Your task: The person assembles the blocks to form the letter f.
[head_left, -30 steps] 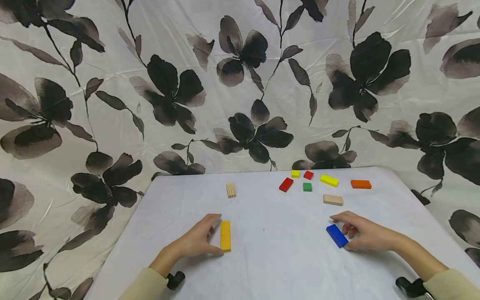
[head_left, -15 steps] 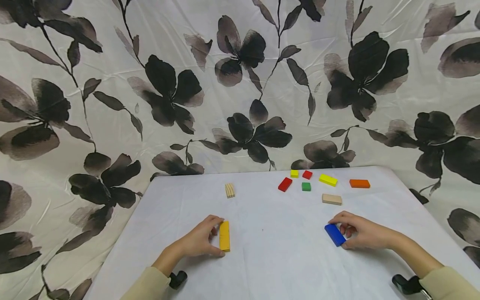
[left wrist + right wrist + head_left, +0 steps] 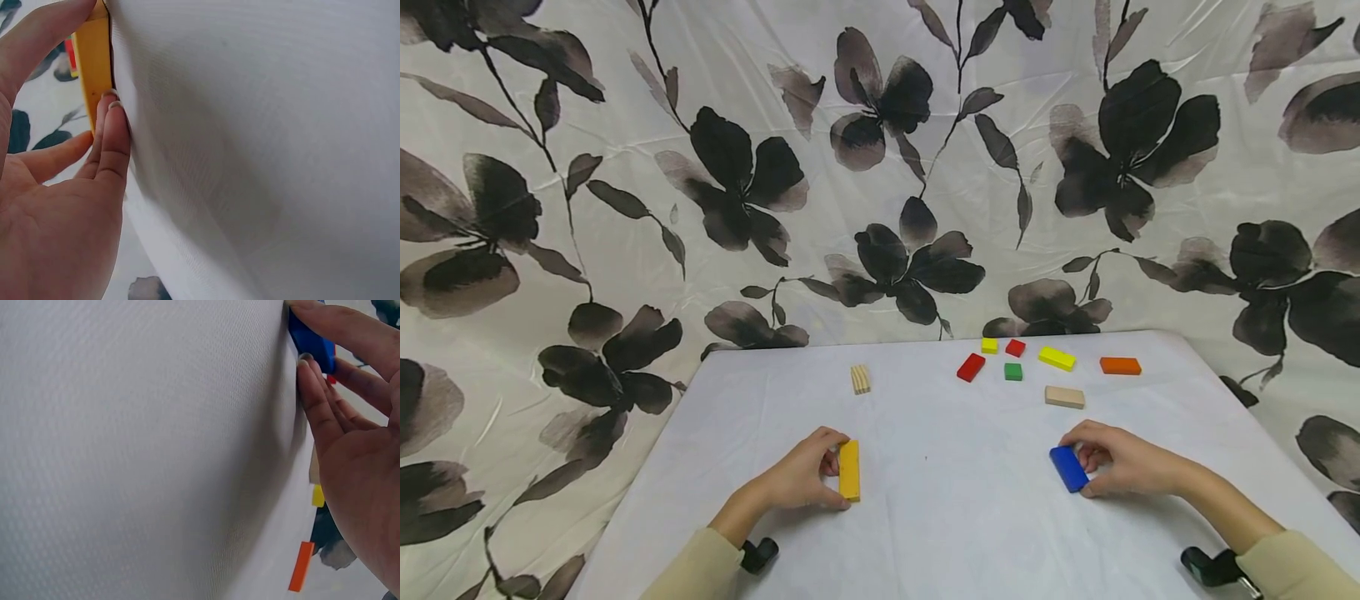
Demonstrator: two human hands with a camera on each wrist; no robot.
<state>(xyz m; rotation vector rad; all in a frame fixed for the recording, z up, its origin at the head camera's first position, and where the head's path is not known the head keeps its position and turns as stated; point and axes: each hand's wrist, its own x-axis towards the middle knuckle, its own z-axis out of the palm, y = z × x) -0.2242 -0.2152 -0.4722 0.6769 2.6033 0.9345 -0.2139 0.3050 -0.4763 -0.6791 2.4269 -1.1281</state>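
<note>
On the left side of the table, my left hand (image 3: pixel 801 475) pinches a yellow-orange block (image 3: pixel 849 472) by its two ends, thumb at the near end and index finger at the far one. The left wrist view shows that block (image 3: pixel 95 69) at the cloth, with other fingertips beside it. To the right, my right hand (image 3: pixel 1131 462) holds a blue block (image 3: pixel 1068 469) the same way, its long side slanted. In the right wrist view the blue block (image 3: pixel 310 340) sits between thumb and fingers, low over the white cloth.
Beyond the right hand lie a beige block (image 3: pixel 1064 397), an orange block (image 3: pixel 1120 366), a long yellow block (image 3: pixel 1057 358), a green block (image 3: pixel 1013 372), red blocks and a small yellow one. A striped wooden piece (image 3: pixel 861 379) lies back left. Floral cloth (image 3: pixel 880 167) hangs behind the table.
The left index finger has come onto the far end of the yellow-orange block. The right fingers have closed more on the blue block. Both blocks stay nearly in place.
</note>
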